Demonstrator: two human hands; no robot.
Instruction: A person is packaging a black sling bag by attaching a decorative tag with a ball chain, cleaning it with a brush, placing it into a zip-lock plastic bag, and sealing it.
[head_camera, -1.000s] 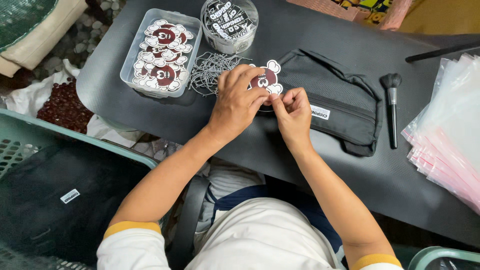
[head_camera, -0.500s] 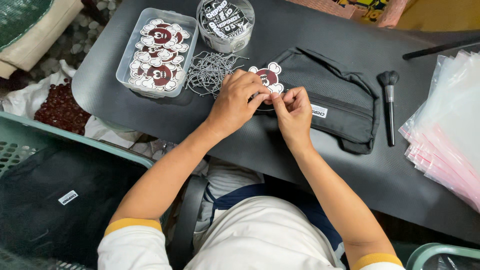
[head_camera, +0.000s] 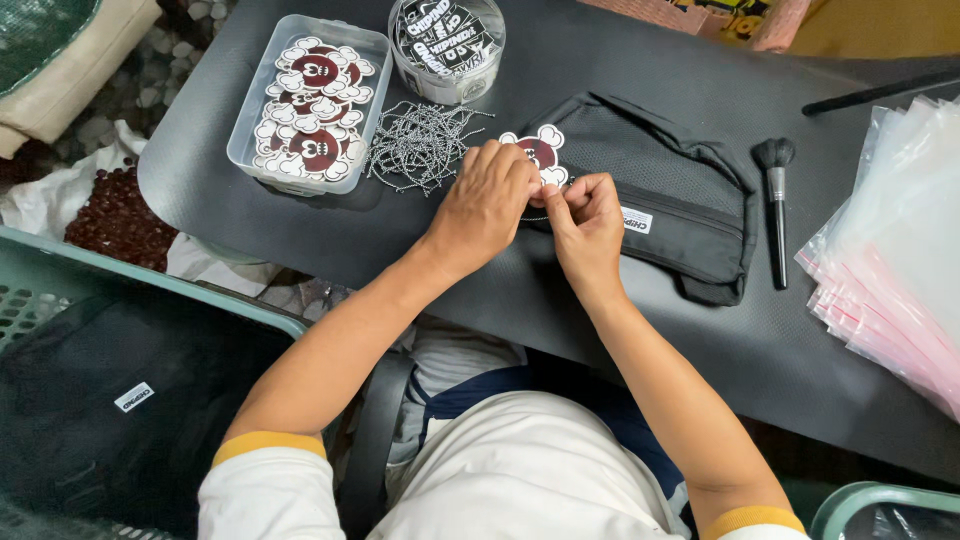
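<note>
Beyond the desk's (head_camera: 300, 230) left edge stands a green plastic crate (head_camera: 120, 290) holding black fabric pouches. On the desk near its far left corner sits a clear rectangular tray (head_camera: 245, 130) filled with maroon-and-white cartoon-shaped tags. Just right of the tray lies a loose pile of short silver ball chains (head_camera: 420, 145), and beyond that pile, at the far edge, stands a round clear tub (head_camera: 447, 45) packed with black-and-white stickers.

Toward the middle of the desk the left hand (head_camera: 485, 205) is curled, its fingers pinched on the lower edge of one maroon-and-white tag (head_camera: 538, 150), which lies against the left end of a black zip pouch (head_camera: 660, 190). The right hand (head_camera: 582, 215) meets it there, thumb and forefinger closed narrowly on something small at the tag's edge; the pictures do not show clearly what it is. Both hands touch each other over the pouch's left end.

Right of the pouch lies a small brush (head_camera: 775, 195) with a dark head and metal handle, pointing toward the near edge. At the desk's right edge rests a stack of clear zip bags (head_camera: 890, 250) with pink seal strips.
</note>
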